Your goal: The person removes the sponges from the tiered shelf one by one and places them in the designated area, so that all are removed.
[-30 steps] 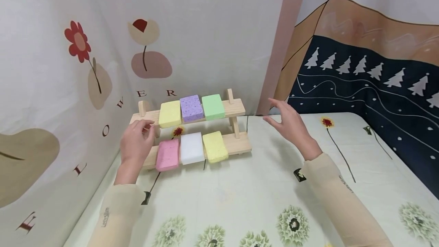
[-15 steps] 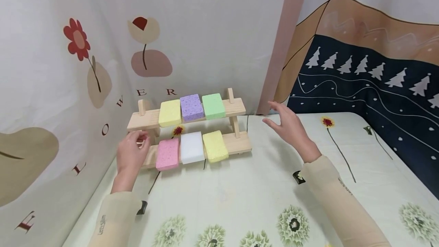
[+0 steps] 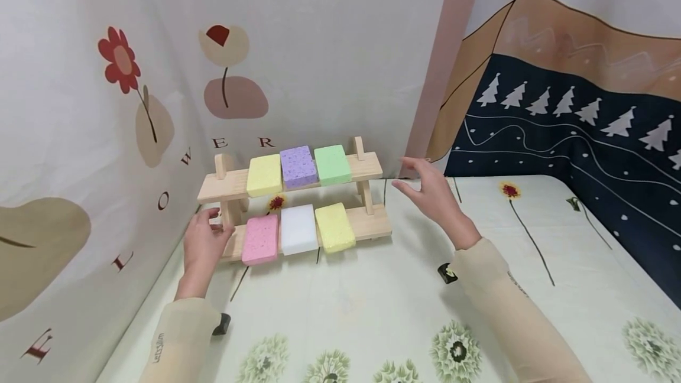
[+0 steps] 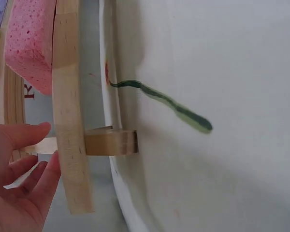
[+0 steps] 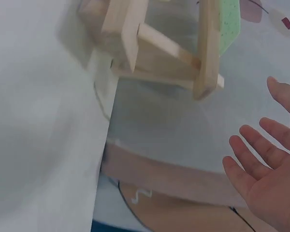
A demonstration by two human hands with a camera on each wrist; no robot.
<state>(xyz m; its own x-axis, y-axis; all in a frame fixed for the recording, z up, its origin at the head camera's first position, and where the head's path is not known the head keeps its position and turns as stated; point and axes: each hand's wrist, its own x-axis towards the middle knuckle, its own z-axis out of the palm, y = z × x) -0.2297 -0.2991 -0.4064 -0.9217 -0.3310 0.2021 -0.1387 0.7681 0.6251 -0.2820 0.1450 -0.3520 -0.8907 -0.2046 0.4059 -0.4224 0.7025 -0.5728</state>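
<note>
A two-tier wooden rack (image 3: 367, 226) stands against the back cloth. On its upper tier lie a yellow sponge (image 3: 264, 175), a purple sponge (image 3: 298, 166) and a green sponge (image 3: 333, 164). The lower tier bears a pink sponge (image 3: 260, 239), a white sponge (image 3: 299, 229) and another yellow sponge (image 3: 335, 227). My left hand (image 3: 204, 242) is at the rack's left end, thumb and fingers parted on either side of its upright (image 4: 46, 145); contact is unclear. My right hand (image 3: 433, 197) hovers right of the rack, fingers spread, holding nothing.
A pale floral cloth (image 3: 346, 306) covers the table. Printed curtains hang at the back and left (image 3: 340, 58), and a dark tree-patterned cloth (image 3: 564, 129) hangs at the right.
My left hand has moved down from the upper tier to the lower part of the left end, and its fingers have parted. My right hand has shifted left towards the rack.
</note>
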